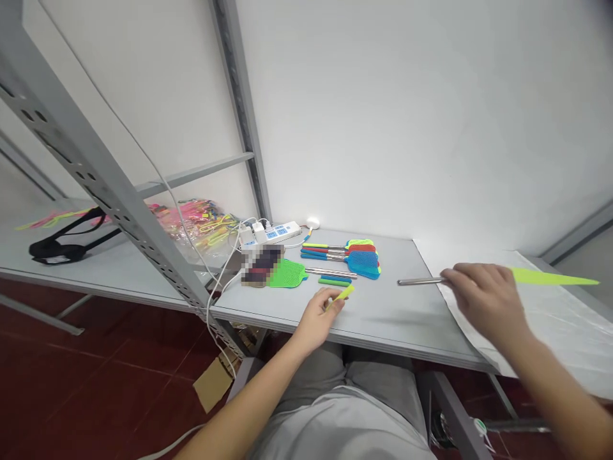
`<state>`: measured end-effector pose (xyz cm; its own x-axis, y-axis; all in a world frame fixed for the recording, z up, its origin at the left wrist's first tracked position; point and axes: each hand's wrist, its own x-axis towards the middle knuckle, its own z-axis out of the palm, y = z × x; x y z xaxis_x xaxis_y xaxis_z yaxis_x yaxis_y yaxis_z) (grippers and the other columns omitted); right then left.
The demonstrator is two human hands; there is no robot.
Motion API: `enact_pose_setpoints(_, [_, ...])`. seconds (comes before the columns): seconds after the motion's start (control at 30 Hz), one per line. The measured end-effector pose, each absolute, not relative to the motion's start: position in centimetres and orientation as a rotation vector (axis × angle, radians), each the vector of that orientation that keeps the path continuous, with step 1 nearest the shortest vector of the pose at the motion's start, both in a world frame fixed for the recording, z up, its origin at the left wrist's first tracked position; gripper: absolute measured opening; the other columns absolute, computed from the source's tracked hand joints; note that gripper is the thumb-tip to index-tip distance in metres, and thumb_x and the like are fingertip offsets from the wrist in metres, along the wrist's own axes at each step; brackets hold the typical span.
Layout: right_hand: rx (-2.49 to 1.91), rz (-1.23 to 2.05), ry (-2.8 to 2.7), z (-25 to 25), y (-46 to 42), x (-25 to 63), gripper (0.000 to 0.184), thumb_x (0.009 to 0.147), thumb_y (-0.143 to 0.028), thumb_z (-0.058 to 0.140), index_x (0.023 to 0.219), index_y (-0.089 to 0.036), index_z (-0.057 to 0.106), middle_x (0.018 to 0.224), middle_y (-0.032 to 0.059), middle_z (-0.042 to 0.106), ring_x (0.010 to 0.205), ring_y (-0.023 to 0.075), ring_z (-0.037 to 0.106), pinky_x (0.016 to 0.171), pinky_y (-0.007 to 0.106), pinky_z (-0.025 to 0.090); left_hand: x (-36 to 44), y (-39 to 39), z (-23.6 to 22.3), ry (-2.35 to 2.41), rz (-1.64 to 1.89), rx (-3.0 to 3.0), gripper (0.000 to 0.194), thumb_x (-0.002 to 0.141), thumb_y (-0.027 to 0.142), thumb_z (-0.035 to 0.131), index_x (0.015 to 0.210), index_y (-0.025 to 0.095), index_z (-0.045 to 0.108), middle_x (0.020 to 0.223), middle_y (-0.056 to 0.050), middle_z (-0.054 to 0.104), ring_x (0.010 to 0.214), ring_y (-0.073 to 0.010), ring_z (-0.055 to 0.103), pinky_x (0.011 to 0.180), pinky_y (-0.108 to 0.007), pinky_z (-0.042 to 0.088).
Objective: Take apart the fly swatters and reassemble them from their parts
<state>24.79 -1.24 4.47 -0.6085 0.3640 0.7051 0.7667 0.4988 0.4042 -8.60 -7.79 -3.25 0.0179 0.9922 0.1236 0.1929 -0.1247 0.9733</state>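
My left hand (322,314) is closed around a short yellow handle grip (345,292) above the front of the table. My right hand (483,297) grips a yellow fly swatter (550,277), its bare metal rod (419,281) pointing left toward my left hand and its head seen edge-on at the right. Behind my left hand lie a green grip (334,282) and a blue grip beside it. A green swatter head (287,273) with a metal rod rests left of them. Farther back is a pile of swatters with grips on, a blue one (363,264) on top.
A power strip (282,232) with plugs and white cables stands at the back left, near a pixelated phone-like object (262,266). A grey metal shelf post (119,191) rises at left. Bagged colourful items (196,220) lie beyond it. A white sheet (531,326) covers the table's right side.
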Motion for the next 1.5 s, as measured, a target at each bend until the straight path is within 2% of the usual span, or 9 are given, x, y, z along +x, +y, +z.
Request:
enact_pose_setpoints(0.13, [-0.889,-0.947,-1.946,2.0,-3.6,20.8,0.031,0.081,-0.01,0.072,0.106,-0.027,0.064,0.099,0.0065,0.06,0.087,0.0212,0.058,0.082,0.039,0.041,-7.2,-5.0,-4.3,1.292,1.262,1.49,0.027,0.09,0.039,0.056,0.106,0.018,0.062,0.1,-0.007,0.068,0.09,-0.0192,0.062,0.08,-0.031,0.048])
enact_pose_setpoints(0.23, [-0.932,-0.812,-1.895,0.6,-3.8,20.1,0.037,0.079,-0.007,0.073,0.109,-0.027,0.064,0.093,0.005,0.056,0.078,0.0176,0.057,0.074,0.035,0.044,-7.7,-4.4,-4.8,1.362,1.237,1.555,0.015,0.088,0.031,0.06,0.096,0.019,0.062,0.101,-0.007,0.068,0.091,-0.0202,0.064,0.08,-0.033,0.049])
enact_pose_setpoints(0.43, [-0.991,-0.58,-1.985,-1.6,-3.0,20.3,0.04,0.079,-0.004,0.072,0.111,-0.027,0.064,0.084,0.0024,0.055,0.07,0.0153,0.054,0.069,0.033,0.044,-10.1,-3.6,-4.3,1.602,1.107,1.747,0.01,0.074,0.018,0.076,0.08,0.025,0.071,0.103,-0.004,0.059,0.104,-0.0259,0.051,0.096,-0.045,0.034])
enact_pose_setpoints(0.63, [-1.071,-0.459,-2.071,-2.2,-0.8,18.4,0.037,0.083,-0.006,0.068,0.115,-0.025,0.062,0.089,0.0056,0.059,0.08,0.0209,0.056,0.074,0.039,0.043,-10.2,-2.1,-4.6,1.922,0.875,2.155,0.007,0.085,0.024,0.069,0.088,0.03,0.073,0.113,-0.005,0.057,0.1,-0.026,0.046,0.081,-0.04,0.032])
enact_pose_setpoints(0.77, [-1.166,-0.357,-2.038,-0.8,1.0,17.4,0.033,0.088,-0.01,0.064,0.118,-0.022,0.062,0.097,0.0069,0.061,0.086,0.0203,0.058,0.076,0.035,0.045,-10.0,-1.4,-4.6,1.937,0.833,2.242,0.01,0.087,0.026,0.068,0.095,0.031,0.071,0.116,-0.005,0.057,0.103,-0.026,0.048,0.08,-0.04,0.032])
enact_pose_setpoints(0.87, [-1.299,-0.249,-1.873,1.1,2.1,16.9,0.02,0.089,-0.018,0.065,0.109,-0.022,0.066,0.097,0.0033,0.063,0.083,0.0154,0.06,0.069,0.027,0.045,-10.3,-0.9,-4.4,1.949,0.818,2.258,0.015,0.086,0.028,0.069,0.101,0.031,0.07,0.12,-0.005,0.058,0.107,-0.0267,0.049,0.083,-0.041,0.033])
enact_pose_setpoints(0.97, [-1.443,-0.092,-1.689,3.0,2.9,16.3,0.009,0.09,-0.028,0.065,0.096,-0.023,0.068,0.095,0.0005,0.065,0.079,0.0137,0.061,0.062,0.025,0.042,-10.8,-0.2,-4.3,1.952,0.756,2.288,0.024,0.084,0.03,0.071,0.107,0.03,0.068,0.123,-0.006,0.058,0.108,-0.0275,0.049,0.085,-0.042,0.034])
enact_pose_setpoints(1.2, [-1.586,0.174,-1.322,4.4,3.6,15.0,0.019,0.089,-0.041,0.061,0.086,-0.023,0.066,0.093,0.0017,0.066,0.093,0.0216,0.062,0.084,0.034,0.044,-11.7,0.7,-4.1,1.968,0.61,2.38,0.027,0.081,0.034,0.074,0.108,0.033,0.069,0.136,-0.005,0.053,0.115,-0.0322,0.044,0.088,-0.045,0.036])
enact_pose_setpoints(1.5, [-1.581,0.206,-1.263,3.7,4.3,15.1,0.024,0.087,-0.047,0.062,0.082,-0.024,0.066,0.089,0.004,0.066,0.087,0.0236,0.061,0.078,0.038,0.044,-12.1,0.6,-4.6,1.972,0.622,2.384,0.027,0.082,0.036,0.073,0.108,0.035,0.07,0.137,-0.006,0.053,0.115,-0.0334,0.044,0.089,-0.047,0.036])
